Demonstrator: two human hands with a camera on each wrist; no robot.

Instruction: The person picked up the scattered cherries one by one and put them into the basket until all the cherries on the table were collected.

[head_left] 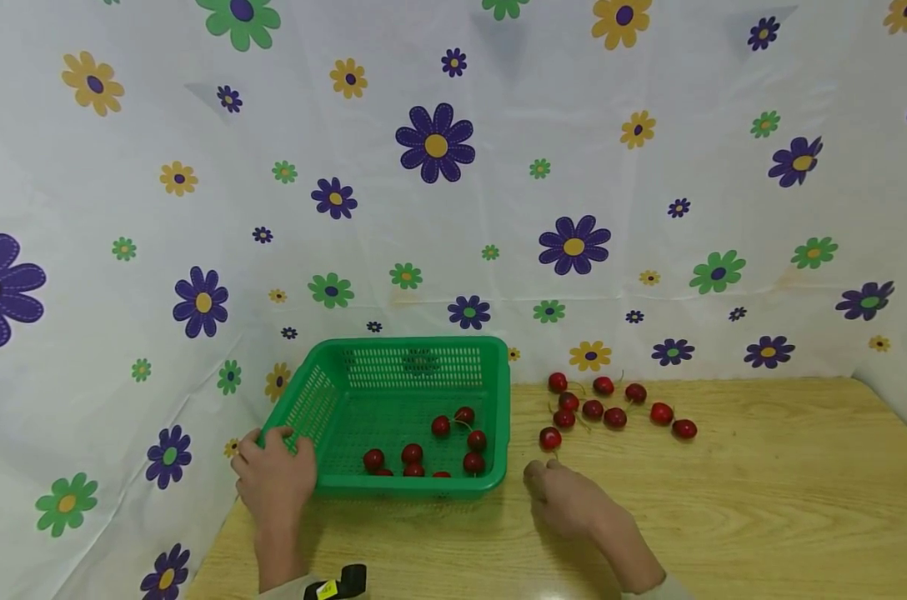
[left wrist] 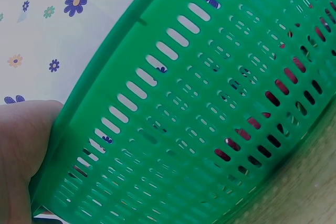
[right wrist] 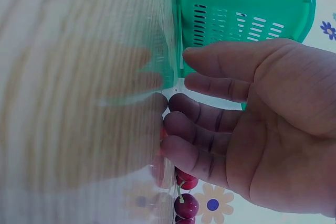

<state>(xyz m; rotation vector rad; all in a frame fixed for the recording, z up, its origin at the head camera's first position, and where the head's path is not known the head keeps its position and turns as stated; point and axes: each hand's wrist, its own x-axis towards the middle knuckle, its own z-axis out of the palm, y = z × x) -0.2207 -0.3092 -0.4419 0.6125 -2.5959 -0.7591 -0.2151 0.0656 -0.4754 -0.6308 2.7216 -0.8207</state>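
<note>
My left hand grips the front left corner of a green plastic basket, fingers over its rim. In the left wrist view, part of that hand shows against the slotted basket wall. Several red cherries lie inside, mostly toward the front and right. To the right of the basket, my right hand is low at the table, just in front of a single cherry. The right wrist view shows this hand with fingers loosely bent and nothing held.
Several more cherries, some with stems, lie grouped on the wood-grain table behind and right of my right hand. A white sheet with printed flowers hangs along the back and left. A black strap shows at my left wrist.
</note>
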